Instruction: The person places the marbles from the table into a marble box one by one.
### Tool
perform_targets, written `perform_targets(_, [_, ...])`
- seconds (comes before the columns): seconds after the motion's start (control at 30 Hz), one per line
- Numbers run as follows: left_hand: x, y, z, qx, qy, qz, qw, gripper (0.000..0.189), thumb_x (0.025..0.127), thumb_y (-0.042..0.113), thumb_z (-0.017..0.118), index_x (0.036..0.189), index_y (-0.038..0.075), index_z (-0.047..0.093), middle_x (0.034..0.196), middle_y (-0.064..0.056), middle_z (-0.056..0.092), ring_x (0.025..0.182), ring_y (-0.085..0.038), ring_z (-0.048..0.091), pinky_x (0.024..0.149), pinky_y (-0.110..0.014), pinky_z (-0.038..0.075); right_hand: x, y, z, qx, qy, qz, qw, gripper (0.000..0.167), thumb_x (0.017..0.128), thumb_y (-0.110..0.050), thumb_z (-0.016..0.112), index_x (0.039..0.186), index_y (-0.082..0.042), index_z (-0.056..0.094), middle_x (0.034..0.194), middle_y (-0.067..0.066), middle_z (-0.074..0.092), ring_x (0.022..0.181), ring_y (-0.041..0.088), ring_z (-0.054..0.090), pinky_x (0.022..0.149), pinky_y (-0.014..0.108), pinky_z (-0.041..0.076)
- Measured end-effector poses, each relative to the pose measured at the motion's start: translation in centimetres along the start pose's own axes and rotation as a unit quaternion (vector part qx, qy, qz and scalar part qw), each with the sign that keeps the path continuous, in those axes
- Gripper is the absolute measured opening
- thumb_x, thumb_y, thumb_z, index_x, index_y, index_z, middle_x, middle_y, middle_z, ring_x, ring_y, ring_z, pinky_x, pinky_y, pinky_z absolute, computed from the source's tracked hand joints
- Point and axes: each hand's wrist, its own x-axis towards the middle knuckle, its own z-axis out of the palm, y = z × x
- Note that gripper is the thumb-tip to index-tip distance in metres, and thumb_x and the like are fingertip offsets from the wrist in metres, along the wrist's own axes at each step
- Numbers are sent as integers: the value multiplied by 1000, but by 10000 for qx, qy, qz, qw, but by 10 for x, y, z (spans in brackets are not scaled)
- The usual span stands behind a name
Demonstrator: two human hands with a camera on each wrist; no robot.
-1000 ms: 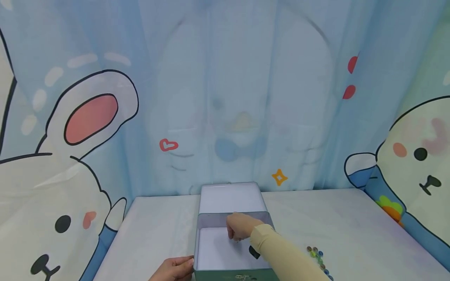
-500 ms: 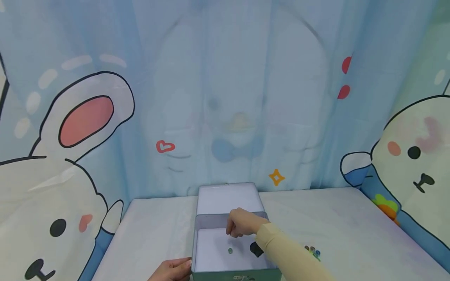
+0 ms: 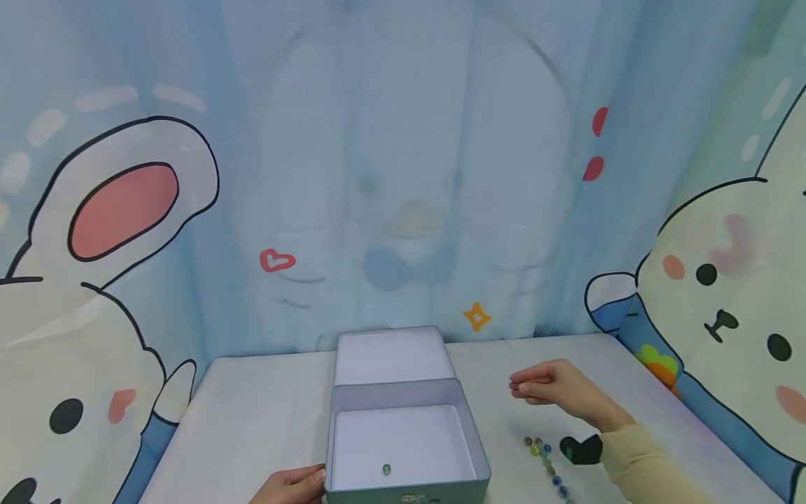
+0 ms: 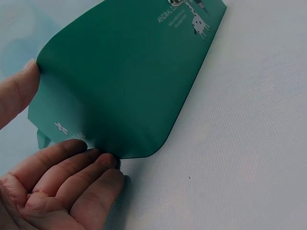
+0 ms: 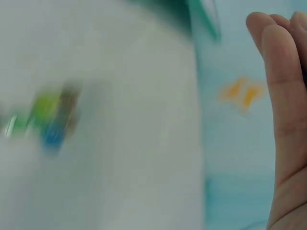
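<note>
Left hand (image 3: 291,486), at the bottom of the head view, holds the near left corner of the box (image 3: 474,448), thumb and curled fingers against its green side. Right hand (image 3: 557,388), right of centre, hangs in the air with its fingers nearly straight and together near the thumb; nothing shows between them. Below it, at lower right, a loose line of marbles (image 3: 547,463) lies on the table (image 3: 271,406). One green marble (image 3: 387,470) rests inside the box, on the floor near the front wall. The lid (image 3: 390,355) leans back, open, before the curtain (image 3: 403,140).

Filling the box seems to be at an early stage, between one marble and another. The next move probably calls for a light fingertip pinch, as round marbles may roll.
</note>
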Motion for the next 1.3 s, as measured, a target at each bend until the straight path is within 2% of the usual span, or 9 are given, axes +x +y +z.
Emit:
perform_targets(0.1, [0,1,-2,7,1,-58,10000,76,100,43,65,144,-16,45,138,-27,62,120,-25,67,95,-39,59,-16,31,-21,191,380,506,9978,53,97,-21,71,134,14,58,124,24,71,107,26,74,86,33,62])
perform_targets(0.17, [0,1,-2,-51,-17,-78,10000,76,100,42,65,144,-16,45,137,-26,63,119,-25,68,95,-39,59,-22,47,-25,272,525,709,9957,52,97,-19,71,134,15,57,125,24,71,107,27,74,86,33,62])
perform_targets(0.27, [-1,0,-1,-119,-44,-50,9999,75,100,40,64,143,-18,44,136,-26,63,117,-23,68,95,-37,59,-23,62,-19,180,667,904,9935,45,96,-14,71,130,13,61,120,23,73,104,26,74,84,33,63])
perform_targets(0.4, [-2,0,-2,-197,-49,-156,9997,76,100,41,65,143,-18,44,136,-26,64,115,-21,69,94,-38,60,-18,72,-2,-420,786,1095,9900,29,94,-5,70,120,8,70,112,17,76,95,20,73,80,32,63])
perform_targets(0.6, [-1,1,-2,-208,-32,-279,9994,77,98,42,67,143,-17,45,136,-25,64,114,-18,70,95,-37,59,-13,73,17,-1560,704,979,9804,19,91,4,70,109,3,76,105,12,77,90,18,72,76,34,62])
perform_targets(0.77, [1,1,-4,-138,-14,-432,9990,77,98,43,67,143,-15,46,137,-24,64,113,-16,69,96,-38,59,-12,64,24,-2116,497,878,9721,16,88,5,72,102,1,78,98,8,78,89,19,71,80,38,62])
perform_targets(1.03, [0,0,-2,-263,-102,-333,9990,75,99,42,66,143,-16,46,137,-25,63,113,-18,70,96,-39,59,-10,58,29,-2637,160,797,9612,16,86,5,74,98,-4,80,93,3,78,86,17,71,82,40,61])
perform_targets(1.17, [1,1,-3,-173,-36,-394,9991,75,98,42,66,143,-15,47,136,-25,64,113,-18,70,95,-39,59,-10,58,29,-2782,152,735,9576,15,86,4,75,97,-6,81,93,2,78,87,18,71,82,40,61])
perform_targets(1.3, [1,2,-2,18,99,-362,9993,74,98,43,67,140,-16,50,135,-25,64,113,-19,70,94,-38,60,-12,60,29,-2697,294,800,9592,15,86,3,75,95,-7,81,92,1,78,87,16,71,82,39,61])
